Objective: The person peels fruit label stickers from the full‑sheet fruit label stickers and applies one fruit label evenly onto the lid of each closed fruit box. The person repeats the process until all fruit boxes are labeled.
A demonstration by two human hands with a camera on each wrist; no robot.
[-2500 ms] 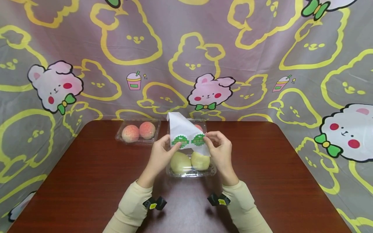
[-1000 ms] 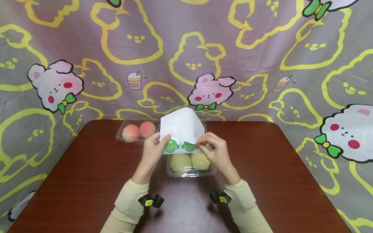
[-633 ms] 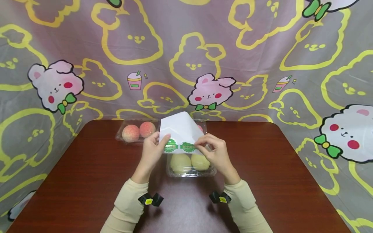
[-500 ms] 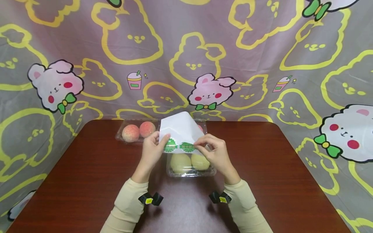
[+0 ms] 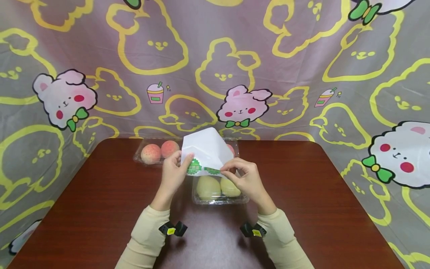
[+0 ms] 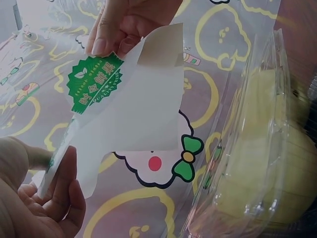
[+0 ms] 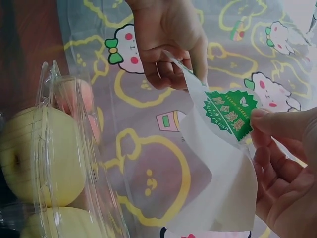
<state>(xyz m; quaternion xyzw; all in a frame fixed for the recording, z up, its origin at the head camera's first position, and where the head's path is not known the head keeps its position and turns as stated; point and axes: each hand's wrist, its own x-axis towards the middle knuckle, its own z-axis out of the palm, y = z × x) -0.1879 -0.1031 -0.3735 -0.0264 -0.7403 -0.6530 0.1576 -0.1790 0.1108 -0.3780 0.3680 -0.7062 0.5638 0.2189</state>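
Over the table I hold up a white sheet of stickers (image 5: 205,145) with round green labels along its lower edge. My left hand (image 5: 173,173) grips the sheet's left side, thumb on the front beside one green sticker (image 5: 194,167). The right hand (image 5: 243,177) pinches the edge at a second green sticker (image 5: 211,170), which looks tilted; whether it is lifting off the backing I cannot tell. Below and behind the sheet is a clear plastic fruit box (image 5: 220,202), with pale yellow-green round fruits (image 5: 208,188) in front and a pink fruit (image 5: 231,148) partly hidden behind.
A second clear box (image 5: 138,158) stands at the back left, holding peaches (image 5: 151,154). The brown table (image 5: 100,216) reaches back to a patterned curtain (image 5: 188,67). A black wrist camera (image 5: 173,229) sits at each sleeve.
Both hands and the sheet have shifted left. The sheet's folded upper part has spread out, then bent again. In the last half second, the right hand has moved slightly left, tilting the right sticker.
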